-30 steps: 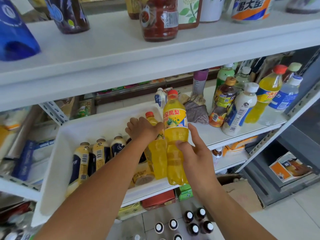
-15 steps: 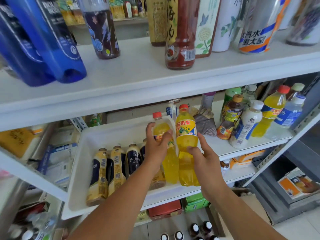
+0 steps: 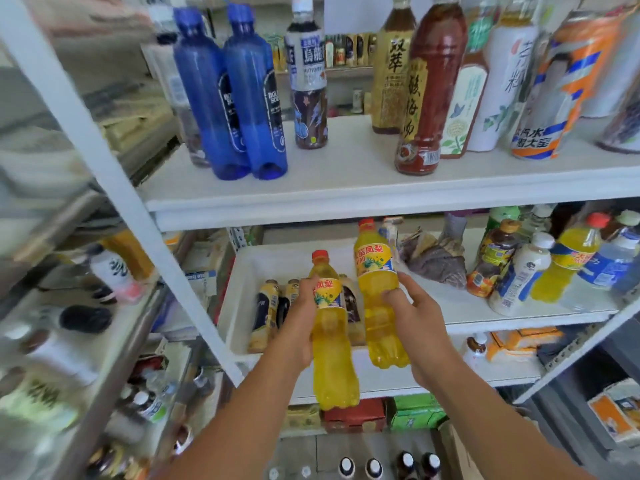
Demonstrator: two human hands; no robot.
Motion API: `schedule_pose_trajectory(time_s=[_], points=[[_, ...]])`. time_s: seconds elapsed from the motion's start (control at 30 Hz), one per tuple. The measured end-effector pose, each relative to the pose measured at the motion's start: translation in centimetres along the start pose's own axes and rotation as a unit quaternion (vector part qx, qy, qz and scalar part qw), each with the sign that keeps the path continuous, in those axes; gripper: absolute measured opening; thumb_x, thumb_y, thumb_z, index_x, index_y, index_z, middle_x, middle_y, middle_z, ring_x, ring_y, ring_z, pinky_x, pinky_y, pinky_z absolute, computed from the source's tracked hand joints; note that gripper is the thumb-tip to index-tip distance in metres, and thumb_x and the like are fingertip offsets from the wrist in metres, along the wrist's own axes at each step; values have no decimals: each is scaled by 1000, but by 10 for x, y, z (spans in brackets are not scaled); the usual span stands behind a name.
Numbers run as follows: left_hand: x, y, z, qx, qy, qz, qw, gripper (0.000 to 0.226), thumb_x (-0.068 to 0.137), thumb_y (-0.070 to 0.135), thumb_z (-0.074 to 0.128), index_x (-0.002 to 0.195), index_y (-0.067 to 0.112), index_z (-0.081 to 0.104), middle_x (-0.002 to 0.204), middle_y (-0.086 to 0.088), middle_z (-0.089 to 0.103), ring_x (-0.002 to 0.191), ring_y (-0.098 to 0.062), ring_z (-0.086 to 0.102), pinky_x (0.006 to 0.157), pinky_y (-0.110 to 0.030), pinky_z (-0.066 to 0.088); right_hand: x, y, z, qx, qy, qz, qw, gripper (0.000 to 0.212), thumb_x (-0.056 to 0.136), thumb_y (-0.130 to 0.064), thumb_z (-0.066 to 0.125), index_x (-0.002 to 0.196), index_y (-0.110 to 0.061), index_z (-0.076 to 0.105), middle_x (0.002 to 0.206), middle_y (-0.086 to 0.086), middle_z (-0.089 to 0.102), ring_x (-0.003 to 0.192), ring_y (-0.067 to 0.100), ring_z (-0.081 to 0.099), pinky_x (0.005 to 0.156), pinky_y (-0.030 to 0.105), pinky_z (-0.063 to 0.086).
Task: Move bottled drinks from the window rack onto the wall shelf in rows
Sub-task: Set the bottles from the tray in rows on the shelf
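Note:
My left hand (image 3: 300, 320) grips a yellow pineapple drink bottle (image 3: 330, 351) with a red cap, held upright in front of the white tray (image 3: 232, 299). My right hand (image 3: 415, 320) grips a second yellow pineapple bottle (image 3: 379, 306), a little higher and to the right. Both bottles are lifted clear of the tray, which still holds several small yellow-and-dark bottles (image 3: 266, 313) lying in it. Above is a white upper shelf (image 3: 346, 188) with two blue bottles (image 3: 239, 98) at the left and a row of tall tea bottles (image 3: 424, 88) at the right.
A white upright post (image 3: 114, 188) runs diagonally at the left. On the middle shelf at the right stand mixed bottles (image 3: 519, 271) and a crumpled cloth (image 3: 436, 261). A blurred rack with bottles (image 3: 86, 306) is at the left. Boxes and capped bottles (image 3: 374, 467) sit below.
Both hands have lifted the two yellow bottles up out of the tray. The view has tilted upward, showing the upper shelf and its bottles in full.

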State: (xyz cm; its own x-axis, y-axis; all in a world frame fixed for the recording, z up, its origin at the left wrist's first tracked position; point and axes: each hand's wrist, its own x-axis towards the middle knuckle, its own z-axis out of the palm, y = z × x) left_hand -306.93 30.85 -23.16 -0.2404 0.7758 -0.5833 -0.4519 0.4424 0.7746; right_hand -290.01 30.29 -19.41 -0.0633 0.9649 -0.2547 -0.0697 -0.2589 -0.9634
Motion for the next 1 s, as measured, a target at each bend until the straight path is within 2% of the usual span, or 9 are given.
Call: schedule_pose_trajectory(time_s=[0.13, 0.23, 0.37, 0.47, 0.57, 0.63, 0.73, 0.83, 1.0], points=[[-51, -17, -32, -81, -18, 13, 996, 67, 82, 72, 54, 105, 13, 76, 95, -17, 73, 75, -29, 67, 67, -39, 54, -27, 1, 16, -33, -47, -2, 998, 45, 94, -19, 59, 138, -25, 58, 105, 5, 75, 75, 14, 74, 55, 28, 55], [-89, -23, -55, -155, -41, 20, 987, 64, 82, 72, 49, 86, 17, 81, 78, -12, 67, 64, -22, 59, 60, -33, 48, -52, 3, 28, -43, -86, -6, 995, 38, 95, -16, 57, 132, -25, 62, 102, 3, 75, 75, 13, 73, 55, 28, 55], [-132, -24, -84, -189, -4, 24, 982, 68, 76, 75, 52, 102, 15, 70, 72, -12, 60, 62, -25, 56, 55, -31, 50, -84, 4, 47, -61, -134, -3, 989, 38, 94, -16, 57, 132, -23, 63, 101, 2, 75, 69, 10, 72, 52, 24, 53], [-159, -23, -108, -205, -1, 46, 978, 74, 66, 77, 59, 97, 9, 67, 73, -11, 58, 64, -26, 58, 60, -36, 52, -105, 2, 62, -67, -171, 2, 983, 40, 93, -16, 59, 132, -26, 61, 106, 1, 74, 70, 8, 72, 51, 22, 52], [-182, -19, -133, -219, 9, 79, 972, 78, 72, 79, 58, 105, 9, 66, 83, -10, 64, 75, -30, 63, 71, -43, 52, -125, 0, 78, -69, -204, -1, 977, 44, 92, -19, 59, 135, -32, 59, 115, -2, 72, 89, 13, 72, 60, 28, 55], [-199, -15, -148, -219, 21, 91, 971, 78, 75, 79, 56, 111, 11, 67, 86, -10, 67, 76, -31, 64, 73, -43, 53, -139, -3, 90, -66, -218, 3, 974, 41, 93, -19, 59, 130, -38, 59, 116, -3, 71, 98, 18, 70, 67, 33, 57], [-224, -7, -171, -208, 39, 115, 971, 79, 77, 80, 53, 115, 11, 68, 85, -12, 70, 72, -29, 66, 68, -40, 55, -157, -7, 111, -65, -247, 1, 967, 35, 94, -19, 58, 123, -37, 66, 111, -3, 73, 100, 22, 70, 79, 42, 60], [-252, -2, -194, -199, 54, 145, 968, 78, 80, 77, 49, 114, 8, 66, 82, -14, 69, 68, -26, 66, 62, -36, 56, -178, -11, 137, -51, -263, 0, 963, 31, 96, -16, 57, 107, -43, 67, 99, -3, 76, 90, 22, 74, 66, 36, 59], [-299, 3, -230, -238, 46, 164, 956, 67, 80, 74, 54, 94, 10, 68, 76, -11, 67, 65, -24, 65, 65, -36, 53, -213, -9, 177, -39, -288, 0, 957, 27, 98, -14, 56, 104, -37, 70, 89, -4, 78, 81, 21, 74, 62, 33, 57]])
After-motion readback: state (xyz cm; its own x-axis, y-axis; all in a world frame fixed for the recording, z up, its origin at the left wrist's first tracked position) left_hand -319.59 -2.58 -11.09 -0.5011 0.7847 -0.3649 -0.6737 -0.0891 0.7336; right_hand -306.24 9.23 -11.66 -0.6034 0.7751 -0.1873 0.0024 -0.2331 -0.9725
